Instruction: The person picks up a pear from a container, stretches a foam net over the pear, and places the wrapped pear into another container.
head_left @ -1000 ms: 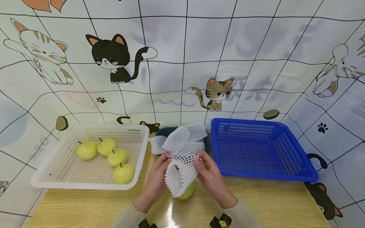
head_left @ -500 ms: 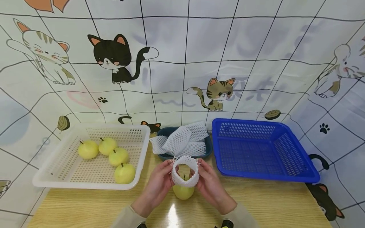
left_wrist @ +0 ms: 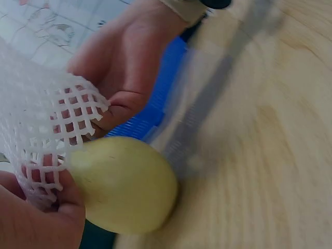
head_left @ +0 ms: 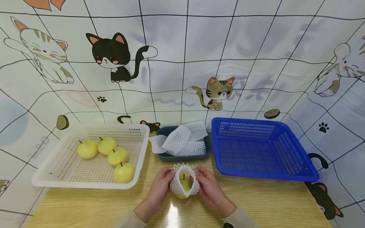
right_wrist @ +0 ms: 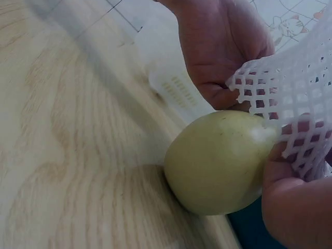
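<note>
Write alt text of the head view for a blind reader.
A person's left hand and right hand hold a white foam-mesh sleeve over the top of a round yellow-green fruit on a pale wooden table. Beyond, from left: a white plastic basket with four similar fruits, a dark teal tub of white mesh sleeves, and a blue plastic basket.

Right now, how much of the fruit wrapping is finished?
Done: the net is open, with the fruit showing through. In hand: the left hand and right hand hold the net at the fruit's top; the lower part is bare. Still to do, probably: covering that, then the four bare fruits in the white basket; spare nets lie in the teal tub.
</note>
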`<state>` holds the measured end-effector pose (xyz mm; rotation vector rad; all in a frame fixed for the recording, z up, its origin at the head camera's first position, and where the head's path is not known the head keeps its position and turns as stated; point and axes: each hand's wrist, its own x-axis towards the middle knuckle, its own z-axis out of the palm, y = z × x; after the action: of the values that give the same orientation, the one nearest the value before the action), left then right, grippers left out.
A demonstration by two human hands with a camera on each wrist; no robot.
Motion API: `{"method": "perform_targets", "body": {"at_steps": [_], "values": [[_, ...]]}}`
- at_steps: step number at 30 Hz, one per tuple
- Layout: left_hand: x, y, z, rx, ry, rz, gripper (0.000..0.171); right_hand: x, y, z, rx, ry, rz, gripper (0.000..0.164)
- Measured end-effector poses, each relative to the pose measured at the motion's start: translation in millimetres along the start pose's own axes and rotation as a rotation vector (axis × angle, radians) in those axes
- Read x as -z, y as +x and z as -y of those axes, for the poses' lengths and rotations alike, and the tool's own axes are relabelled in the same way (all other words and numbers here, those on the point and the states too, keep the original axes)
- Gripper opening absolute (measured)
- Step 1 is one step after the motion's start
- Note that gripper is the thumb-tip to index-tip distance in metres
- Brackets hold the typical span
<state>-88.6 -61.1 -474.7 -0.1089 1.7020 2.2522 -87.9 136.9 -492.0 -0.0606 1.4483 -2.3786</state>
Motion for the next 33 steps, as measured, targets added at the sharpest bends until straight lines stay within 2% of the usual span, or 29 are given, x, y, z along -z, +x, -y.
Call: {"method": "perform_targets", "body": {"at_steps": [5,10,21,23,27,30,33], "values": [[1.6,-1.6,7.6,-0.004,0.091,-0.049,0.026,1.5,1.6,-4.9,-0.025,-0.053,-0.048,0.012],[3.6,-0.6,12.6,-0.003,0.158,-0.063,0.027,1.5,3.7,-6.5,-0.041,-0.095,-0.082,0.016],[10.0,6.6,20.3,0.005,0.203,-0.074,0.028,4.7,8.2,-11.4,-0.099,-0.183,-0.160,0.024],[11.7,7.7,21.6,0.017,0.201,-0.072,0.029,4.4,8.9,-11.6,-0.096,-0.189,-0.162,0.022],[16.7,11.9,24.1,0.084,0.215,-0.053,0.030,5.8,9.4,-13.7,-0.097,-0.194,-0.170,0.020],[20.1,14.3,26.1,0.130,0.254,-0.038,0.031,8.0,8.7,-15.8,-0.106,-0.204,-0.185,0.021],[21.7,14.7,27.1,0.144,0.289,-0.031,0.030,9.3,8.1,-18.1,-0.108,-0.225,-0.188,0.021]]}}
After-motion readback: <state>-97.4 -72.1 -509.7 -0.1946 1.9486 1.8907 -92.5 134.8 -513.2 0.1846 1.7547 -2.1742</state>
